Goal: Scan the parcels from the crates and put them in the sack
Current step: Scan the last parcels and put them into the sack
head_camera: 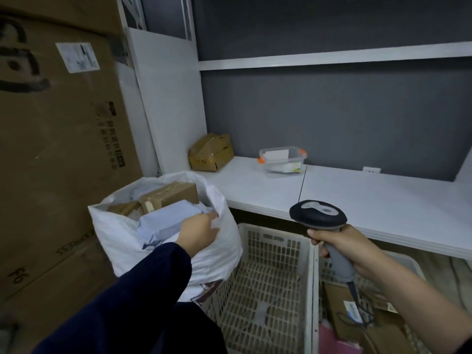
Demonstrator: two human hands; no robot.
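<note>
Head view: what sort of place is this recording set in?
Most likely a courier or parcel-sorting back room. A white sack is stuffed with parcels, the right hand holds a handheld barcode scanner, and tall cardboard cartons, one with a shipping label, stand stacked beside the sack.

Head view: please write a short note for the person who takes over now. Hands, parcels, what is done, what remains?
Left hand: on the pale blue parcel at the mouth of the sack; grip unclear.
Right hand: grips the scanner.
Done: the sack holds several parcels, including a brown box.
Left: cardboard parcels lie in the right crate; scan and sack them.
</note>
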